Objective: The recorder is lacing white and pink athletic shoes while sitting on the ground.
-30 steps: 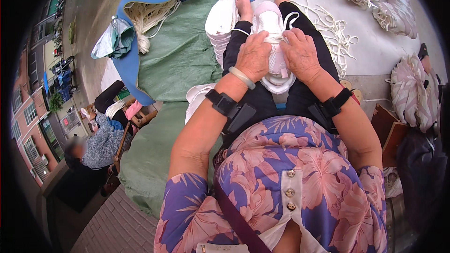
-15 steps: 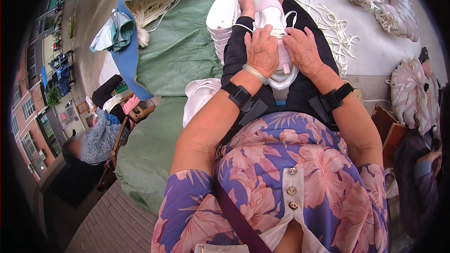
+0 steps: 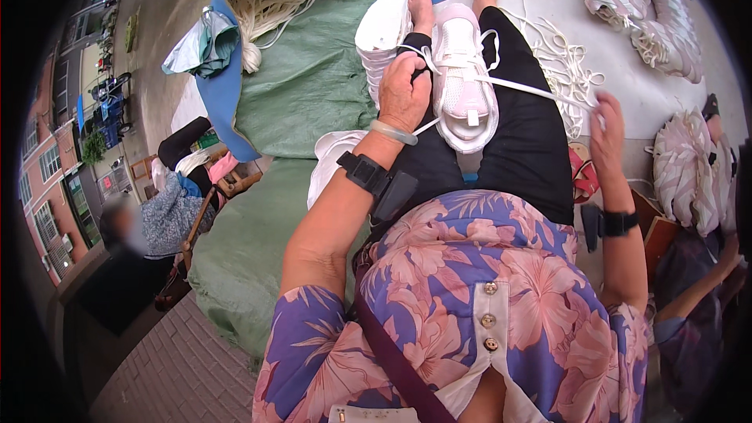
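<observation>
A pink-and-white sneaker upper [image 3: 456,70] lies across my black-trousered thighs, its toe pointing away from me. Out to the right, my right hand [image 3: 607,135] pinches a white shoelace [image 3: 540,92] stretched taut from the upper's eyelets. My left hand [image 3: 404,95] is curled closed just left of the upper. A lace end shows below that hand, so it appears to grip the other side of the lace; its fingertips are partly hidden. Loose lace loops stick out on both sides of the upper's front.
Nested white uppers [image 3: 379,39] stand beside my left leg. A heap of loose white laces [image 3: 560,59] lies right of my legs. Bundled pink-and-white uppers [image 3: 681,160] sit at the right, near a co-worker's arm. Green sheeting [image 3: 305,78] spreads leftward; another person sits far left.
My hands have parted from over the upper. The right hand swung out to the right, drawing the lace taut; the left moved a little left and closed.
</observation>
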A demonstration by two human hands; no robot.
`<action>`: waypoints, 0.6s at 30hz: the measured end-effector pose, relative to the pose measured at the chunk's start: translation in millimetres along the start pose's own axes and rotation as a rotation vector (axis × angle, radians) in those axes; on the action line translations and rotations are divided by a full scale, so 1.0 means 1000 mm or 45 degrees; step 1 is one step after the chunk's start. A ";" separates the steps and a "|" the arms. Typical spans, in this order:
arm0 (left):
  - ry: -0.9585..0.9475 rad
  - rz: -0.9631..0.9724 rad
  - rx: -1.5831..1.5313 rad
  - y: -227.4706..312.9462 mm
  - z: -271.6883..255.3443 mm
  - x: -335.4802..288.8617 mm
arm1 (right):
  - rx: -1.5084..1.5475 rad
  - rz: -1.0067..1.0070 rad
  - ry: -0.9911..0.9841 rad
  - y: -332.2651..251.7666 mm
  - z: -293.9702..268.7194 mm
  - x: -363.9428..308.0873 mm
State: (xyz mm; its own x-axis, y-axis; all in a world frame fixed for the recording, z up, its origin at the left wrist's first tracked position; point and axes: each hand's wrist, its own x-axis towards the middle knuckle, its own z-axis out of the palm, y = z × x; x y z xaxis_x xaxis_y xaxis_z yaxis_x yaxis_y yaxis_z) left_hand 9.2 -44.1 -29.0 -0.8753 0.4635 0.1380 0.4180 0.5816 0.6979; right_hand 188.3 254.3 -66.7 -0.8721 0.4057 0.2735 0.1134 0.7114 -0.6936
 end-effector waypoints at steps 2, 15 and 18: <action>-0.069 -0.142 0.052 -0.002 0.001 0.005 | -0.003 0.189 0.009 0.049 -0.030 -0.038; -0.352 -0.556 0.333 -0.037 0.023 0.044 | -0.694 -0.002 -0.358 -0.008 0.012 -0.005; -0.409 -0.464 0.327 -0.035 0.023 0.048 | -0.496 -0.149 -0.294 -0.040 0.031 0.025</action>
State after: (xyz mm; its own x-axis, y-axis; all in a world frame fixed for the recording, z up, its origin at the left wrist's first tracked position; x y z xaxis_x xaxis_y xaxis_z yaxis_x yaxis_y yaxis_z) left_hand -41.9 -27.0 -63.2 -0.8730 0.3589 -0.3303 0.1825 0.8684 0.4611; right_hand 147.0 218.2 -52.5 -0.9679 0.2027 0.1488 0.1396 0.9253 -0.3525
